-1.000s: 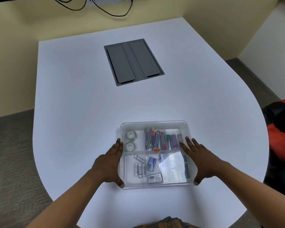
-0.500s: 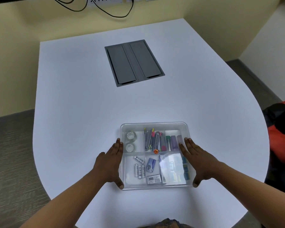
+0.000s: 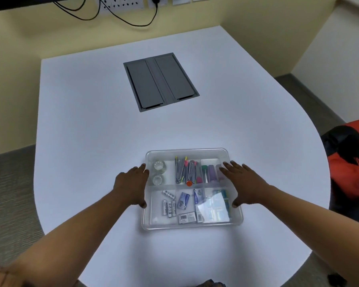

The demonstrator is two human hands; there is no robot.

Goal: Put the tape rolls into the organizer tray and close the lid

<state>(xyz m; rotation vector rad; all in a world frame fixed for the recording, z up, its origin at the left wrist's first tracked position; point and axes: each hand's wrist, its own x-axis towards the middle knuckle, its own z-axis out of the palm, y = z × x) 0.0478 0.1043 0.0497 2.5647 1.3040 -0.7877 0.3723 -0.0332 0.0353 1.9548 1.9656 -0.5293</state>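
A clear plastic organizer tray (image 3: 192,225) sits on the white table near me, with a clear lid lying on top of it. Two clear tape rolls (image 3: 159,171) lie in its far left compartment. Other compartments hold pens, batteries and small packets. My left hand (image 3: 131,186) lies flat against the tray's left edge, fingers together and pointing away from me. My right hand (image 3: 244,183) rests on the tray's right edge, fingers spread over the lid. Neither hand holds anything.
A grey cable hatch (image 3: 161,80) is set into the table (image 3: 91,131) farther back. Wall sockets with black cables (image 3: 120,17) run along the back wall. A red and black bag (image 3: 352,160) sits right of the table.
Both hands stay at the tray's sides in much the same pose. Only the view has shifted a little.
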